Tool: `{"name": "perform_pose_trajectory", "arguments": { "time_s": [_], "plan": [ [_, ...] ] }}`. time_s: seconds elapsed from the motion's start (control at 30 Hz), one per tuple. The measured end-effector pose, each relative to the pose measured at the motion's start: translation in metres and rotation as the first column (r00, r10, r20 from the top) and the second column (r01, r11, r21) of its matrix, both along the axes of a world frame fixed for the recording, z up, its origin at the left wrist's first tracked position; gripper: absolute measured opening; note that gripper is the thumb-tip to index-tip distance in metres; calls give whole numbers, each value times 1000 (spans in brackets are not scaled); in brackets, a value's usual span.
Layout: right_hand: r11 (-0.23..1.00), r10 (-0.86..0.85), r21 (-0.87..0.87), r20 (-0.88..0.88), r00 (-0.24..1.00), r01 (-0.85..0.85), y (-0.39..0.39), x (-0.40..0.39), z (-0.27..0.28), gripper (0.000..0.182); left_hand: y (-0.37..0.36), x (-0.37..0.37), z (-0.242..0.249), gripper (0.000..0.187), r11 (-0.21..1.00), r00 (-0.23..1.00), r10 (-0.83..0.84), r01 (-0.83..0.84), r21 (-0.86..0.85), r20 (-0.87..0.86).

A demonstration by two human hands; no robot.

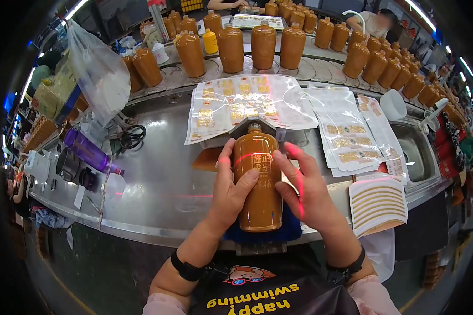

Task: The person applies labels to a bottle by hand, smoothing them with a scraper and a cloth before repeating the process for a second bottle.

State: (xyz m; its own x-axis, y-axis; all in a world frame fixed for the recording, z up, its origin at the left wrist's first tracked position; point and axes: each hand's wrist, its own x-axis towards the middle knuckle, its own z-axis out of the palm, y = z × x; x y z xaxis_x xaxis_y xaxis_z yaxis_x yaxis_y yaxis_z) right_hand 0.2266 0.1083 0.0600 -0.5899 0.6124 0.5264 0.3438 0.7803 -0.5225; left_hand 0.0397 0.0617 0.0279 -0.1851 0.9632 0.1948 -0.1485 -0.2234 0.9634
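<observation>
A glossy brown bottle with gold Chinese characters on its front lies between my hands, its neck pointing away from me against a dark angled rest. My left hand grips its left side, the thumb pressed over the front beside the gold lettering. On the right side, my right hand has its thumb and index finger against the bottle, with another finger raised. A red laser line crosses the bottle's upper part and my right fingers. Under the bottle's base a blue cloth shows.
Beyond the bottle lie sheets of gold labels, with more label strips to the right. A white sheet with curved gold strips sits near a sink. Brown bottles line the conveyor. A purple bottle is left.
</observation>
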Motion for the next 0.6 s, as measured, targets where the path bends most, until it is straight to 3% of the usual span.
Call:
{"name": "perform_pose_trajectory", "arguments": {
  "time_s": [0.1,0.2,0.23,0.33,0.4,0.43,0.47,0.53,0.57,0.6],
  "plan": [
    [992,3,129,57,998,-11,6,2,11,57,-2,4,2,78,1000,1000,7,-7,-10,17],
    [999,-2,37,-134,991,7,18,3,9,49,1,3,-2,78,999,998,33,-33,0,-54],
    [995,-38,-102,-198,980,18,17,-2,22,35,1,2,-4,79,999,995,47,-48,-6,-90],
    [982,156,-112,51,986,-150,44,-14,49,20,2,0,-6,81,999,993,41,-42,-6,-115],
    [975,111,-202,88,990,-91,65,-25,55,17,0,1,-2,81,1000,998,4,-5,-15,-66],
    [986,39,156,96,995,-54,73,-27,53,15,-3,1,3,80,999,1000,-21,20,-25,-23],
    [870,-28,492,77,997,-13,78,-30,50,15,-6,0,6,80,998,999,-45,46,-35,23],
    [824,103,521,247,963,-222,43,-25,53,17,-10,-10,-5,77,999,996,-47,46,20,70],
    [831,247,460,201,948,-314,27,-22,47,18,-11,-14,-9,76,998,994,-51,47,49,92],
    [876,423,194,134,896,-442,14,-20,54,18,-11,-18,-9,76,996,998,-45,42,79,36]
  ]
}}
